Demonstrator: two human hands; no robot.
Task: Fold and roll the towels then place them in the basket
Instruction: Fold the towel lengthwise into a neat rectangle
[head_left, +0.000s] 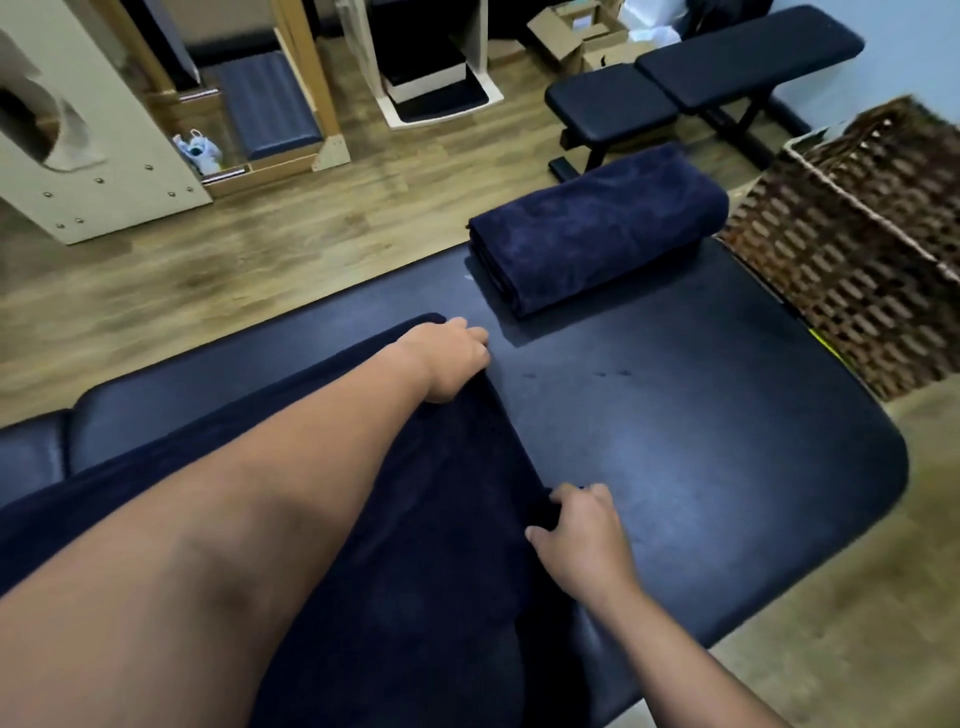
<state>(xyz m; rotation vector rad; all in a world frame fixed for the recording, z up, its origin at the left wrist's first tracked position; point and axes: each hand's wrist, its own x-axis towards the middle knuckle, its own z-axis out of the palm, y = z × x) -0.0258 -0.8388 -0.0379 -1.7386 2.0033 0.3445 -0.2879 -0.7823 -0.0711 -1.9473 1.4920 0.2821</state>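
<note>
A navy towel (441, 519) lies spread along the dark padded table (701, 441), its right edge running between my two hands. My left hand (452, 358) grips the far corner of that edge. My right hand (582, 535) pinches the near part of the same edge. A second navy towel (597, 228), folded into a thick bundle, rests at the table's far edge. The brown wicker basket (857, 249) stands on the floor just right of the table's far corner; its inside is not visible.
A black workout bench (701, 88) stands behind the folded towel. Wooden furniture (104, 156) and cardboard boxes (576, 36) line the far side of the wood floor. The right half of the table is bare.
</note>
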